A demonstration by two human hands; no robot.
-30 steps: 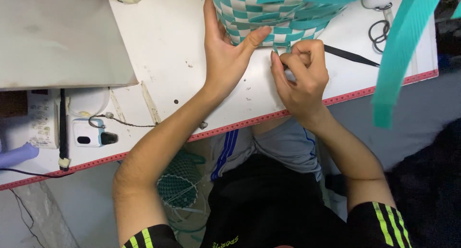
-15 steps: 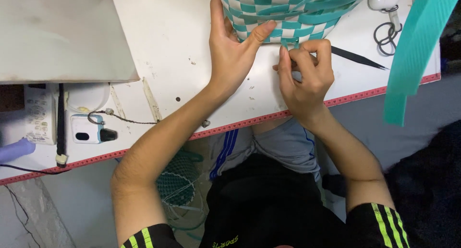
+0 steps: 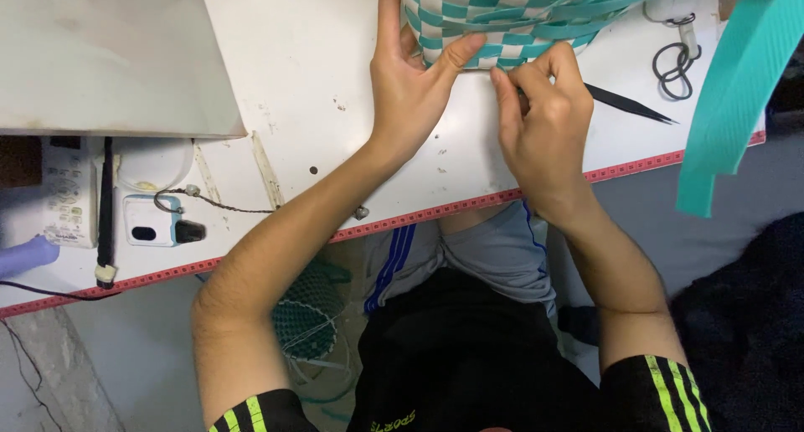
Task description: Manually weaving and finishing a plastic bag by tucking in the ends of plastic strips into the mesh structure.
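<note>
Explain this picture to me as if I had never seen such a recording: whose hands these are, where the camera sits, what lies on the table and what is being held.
There is no machine here. A person wears one camera on the head, so the view looks straight down at their own two bare hands and lap.

The left hand rests flat against the side of a woven basket made of teal and white strips, thumb pressed to its lower edge. The right hand pinches at that same edge, right beside the thumb; what exactly it grips is hidden by the fingers.

The basket sits on a white table with a red measuring strip along its front edge. To the right lie black tweezers and scissors. A loose teal strip hangs across the right side. A grey board covers the upper left.
</note>
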